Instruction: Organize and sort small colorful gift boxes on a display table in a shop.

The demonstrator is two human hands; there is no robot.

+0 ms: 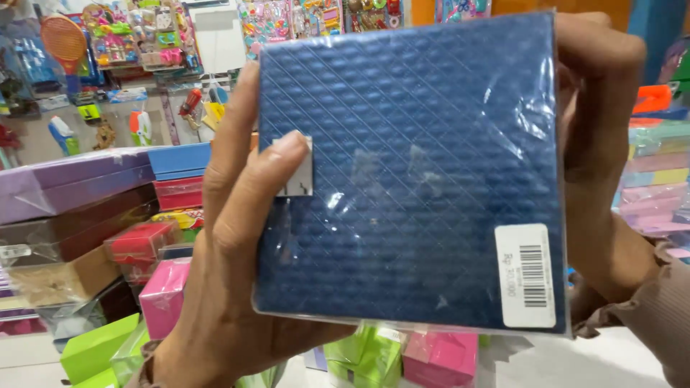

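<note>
Quilted, square blue box (410,179), shrink-wrapped in glossy film, fills centre frame; left hand (237,237) and right hand (596,122) clasp its edges.

A shop interior: a wall (208,36) at eleven o'clock hung with packaged toys (133,32), stacked gift boxes (79,208) at nine o'clock, pastel boxes (658,179) at three, green and pink boxes (402,356) on a white counter (575,363) at six.
</note>
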